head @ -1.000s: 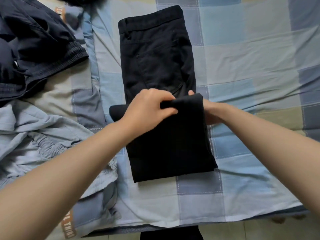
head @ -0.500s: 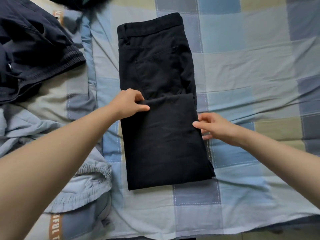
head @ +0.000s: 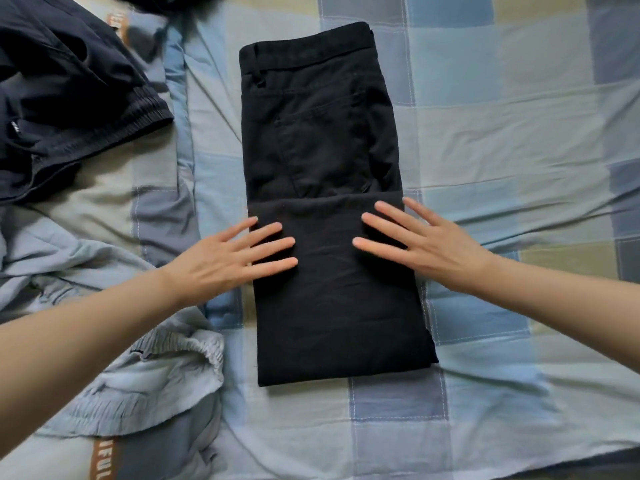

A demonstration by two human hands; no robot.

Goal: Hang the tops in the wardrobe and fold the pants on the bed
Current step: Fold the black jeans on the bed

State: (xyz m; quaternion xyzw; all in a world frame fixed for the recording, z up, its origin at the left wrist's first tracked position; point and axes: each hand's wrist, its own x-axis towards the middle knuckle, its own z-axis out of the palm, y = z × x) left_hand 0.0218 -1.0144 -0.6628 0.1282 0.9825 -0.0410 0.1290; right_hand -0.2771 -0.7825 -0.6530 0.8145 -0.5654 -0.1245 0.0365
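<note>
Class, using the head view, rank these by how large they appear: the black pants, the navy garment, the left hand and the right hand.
1. Black pants, largest.
2. Navy garment, though the frame cuts it off.
3. Left hand and right hand look alike; I will not rank them.

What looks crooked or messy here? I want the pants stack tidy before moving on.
The folded black pants lie fairly square on the checked bedsheet, both hands flat on them. Their lower right corner flares out slightly. To the left, a pale blue garment and a dark navy garment lie crumpled, unfolded.
</note>
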